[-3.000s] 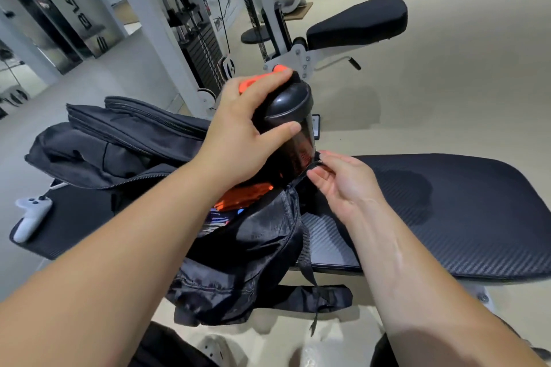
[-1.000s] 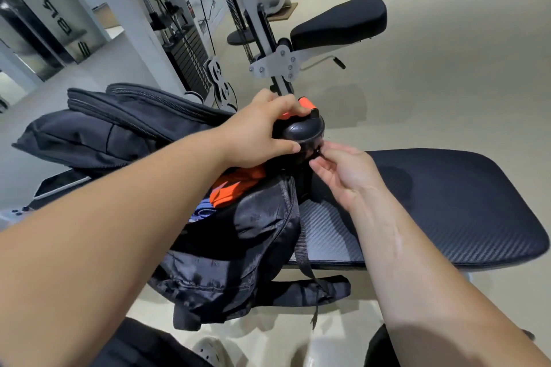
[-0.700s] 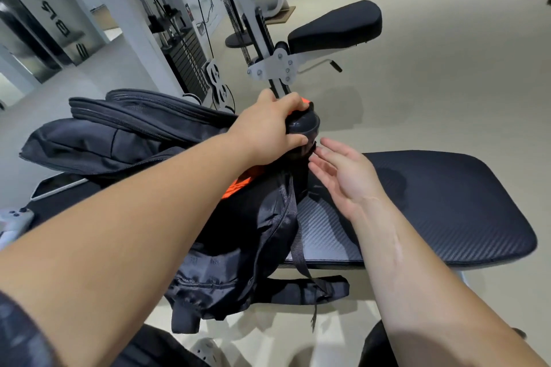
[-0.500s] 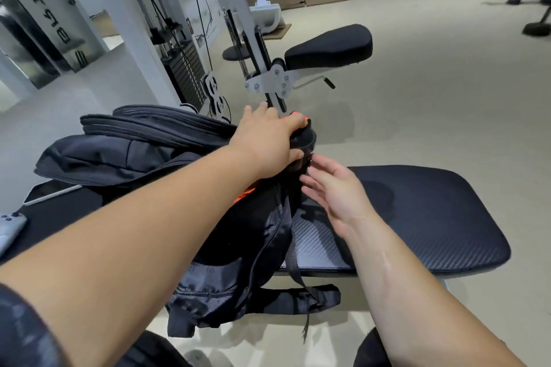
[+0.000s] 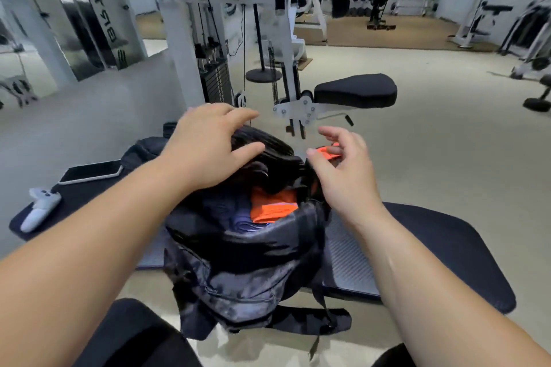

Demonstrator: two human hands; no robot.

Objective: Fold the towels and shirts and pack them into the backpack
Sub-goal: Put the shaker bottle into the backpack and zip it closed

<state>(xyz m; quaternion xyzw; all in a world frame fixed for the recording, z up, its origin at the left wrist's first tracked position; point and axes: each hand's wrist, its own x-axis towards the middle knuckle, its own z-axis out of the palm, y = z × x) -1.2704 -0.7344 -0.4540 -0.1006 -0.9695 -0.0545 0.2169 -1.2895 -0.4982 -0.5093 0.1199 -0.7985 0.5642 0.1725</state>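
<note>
A black backpack (image 5: 250, 265) stands on the black padded bench (image 5: 441, 253), its top open. Inside I see folded orange cloth (image 5: 272, 207) beside dark blue cloth (image 5: 235, 217). The orange cap of a black shaker bottle (image 5: 326, 152) sticks out at the bag's right side. My left hand (image 5: 211, 146) lies palm down on the bag's raised black flap, fingers spread. My right hand (image 5: 343, 170) hovers at the bag's right edge next to the orange cap, fingers loosely curled and holding nothing.
A smartphone (image 5: 91, 171) and a white game controller (image 5: 40, 210) lie on the bench's left end. A white cable machine (image 5: 226, 39) with a black seat pad (image 5: 354, 91) stands just behind. Beige gym floor stretches to the right.
The bottle has gone down into the backpack's right side and my left hand has let go of it, now resting on the flap. My right hand has lifted off the bag's edge. The view tilted up.
</note>
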